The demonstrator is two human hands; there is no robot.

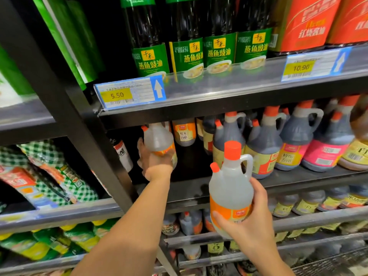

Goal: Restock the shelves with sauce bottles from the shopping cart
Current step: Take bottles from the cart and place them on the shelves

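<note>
The left hand (154, 159) is wrapped around the lower body of a clear bottle (159, 139) with an orange cap and orange label, holding it tilted inside the middle shelf (219, 182), at that shelf's left end just beside the black upright post (79, 116). The right hand (247, 218) grips a second clear bottle (231, 188) of the same kind from below and behind, fingers closed over its orange label, holding it upright in front of the shelf edge, clear of the shelf board. Behind the left-hand bottle another clear bottle (184, 132) stands deeper in, and to the right the same shelf is packed with dark handled jugs (264, 144) with orange caps and yellow or pink labels. The shelf above carries tall dark bottles with green labels (187, 54) and red-labelled containers (306, 22), with price tags (129, 94) clipped to its clear front rail. Lower shelves hold more small bottles (282, 204). The bay to the left holds green-checked packets (51, 176). A wire cart edge (338, 263) shows at bottom right.
</note>
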